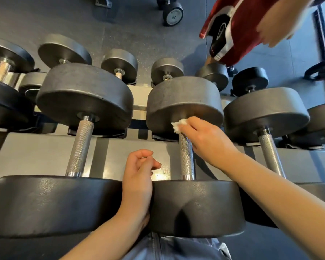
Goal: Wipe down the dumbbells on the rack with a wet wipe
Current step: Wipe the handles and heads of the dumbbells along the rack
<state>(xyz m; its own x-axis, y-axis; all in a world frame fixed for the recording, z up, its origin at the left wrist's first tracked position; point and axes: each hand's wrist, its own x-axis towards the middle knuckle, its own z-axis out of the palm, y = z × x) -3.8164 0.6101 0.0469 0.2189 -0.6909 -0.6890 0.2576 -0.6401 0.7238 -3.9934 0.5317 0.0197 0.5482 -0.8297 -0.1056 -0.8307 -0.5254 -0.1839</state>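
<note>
White wet wipe, dark grey dumbbells with knurled silver handles, grey speckled floor, red garment

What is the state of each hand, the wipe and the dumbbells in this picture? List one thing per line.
Right hand: pinches the wet wipe at the far end of the handle.
Wet wipe: crumpled, pressed where the handle meets the far head.
Middle dumbbell: lying on the rack, being wiped.
Left hand: loosely curled, holds nothing, between two near heads.
Left dumbbell: on the rack, untouched.
Loose dumbbell: on the floor beyond the rack.

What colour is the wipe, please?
White, in the head view: the wipe in the right hand.
</note>
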